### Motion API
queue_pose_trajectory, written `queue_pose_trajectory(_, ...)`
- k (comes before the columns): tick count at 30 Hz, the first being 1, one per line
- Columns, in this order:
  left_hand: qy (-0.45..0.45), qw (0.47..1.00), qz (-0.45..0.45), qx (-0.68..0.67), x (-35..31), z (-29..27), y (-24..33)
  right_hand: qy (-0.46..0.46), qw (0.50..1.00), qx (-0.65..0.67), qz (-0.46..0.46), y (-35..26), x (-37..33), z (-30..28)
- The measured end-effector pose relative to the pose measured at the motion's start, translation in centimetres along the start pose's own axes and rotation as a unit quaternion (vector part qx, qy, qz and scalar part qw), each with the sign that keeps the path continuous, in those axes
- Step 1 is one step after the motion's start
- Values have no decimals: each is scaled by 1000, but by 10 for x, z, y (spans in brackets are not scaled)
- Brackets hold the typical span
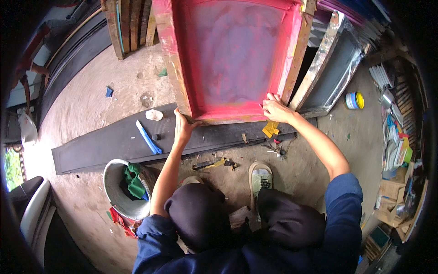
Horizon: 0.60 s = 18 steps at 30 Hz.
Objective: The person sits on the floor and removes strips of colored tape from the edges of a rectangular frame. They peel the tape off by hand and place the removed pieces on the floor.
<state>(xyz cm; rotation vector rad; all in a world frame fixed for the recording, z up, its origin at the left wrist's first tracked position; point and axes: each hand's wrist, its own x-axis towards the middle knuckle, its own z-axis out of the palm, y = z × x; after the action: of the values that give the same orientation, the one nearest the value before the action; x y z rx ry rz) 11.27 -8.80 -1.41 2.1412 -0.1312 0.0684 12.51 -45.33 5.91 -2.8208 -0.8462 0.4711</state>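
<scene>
A wooden screen-printing frame point(167, 55) stands tilted in front of me, its greyish mesh point(235, 55) bordered by red-pink tape point(228, 114). My left hand point(183, 129) grips the frame's lower left corner, with the thumb along the bottom bar. At the lower right inside corner, the fingers of my right hand point(277, 110) are bent and pinched together against the taped edge. What lies between those fingertips is too small to make out. Below the frame's bottom bar, a crumpled yellow scrap point(270, 129) lies near my right wrist.
Beneath the frame lies a long black board point(91, 153) bearing a blue-and-white stick-like tool point(148, 137) and a white lump point(154, 115). A bucket point(107, 176) holds green cloth point(133, 180). Another frame point(318, 66) and a yellow-topped can point(354, 100) stand right. Someone's arm point(41, 69) shows far left.
</scene>
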Motion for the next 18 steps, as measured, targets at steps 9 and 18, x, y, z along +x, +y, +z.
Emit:
queue_pose_trajectory(9, 23, 998, 44, 25, 0, -1, 1, -8, 952, -294, 87, -21, 2, 1)
queue_pose_trajectory(18, 16, 1000, 24, 8, -2, 0, 3, 71, 995, -73, 18, -4, -5, 4)
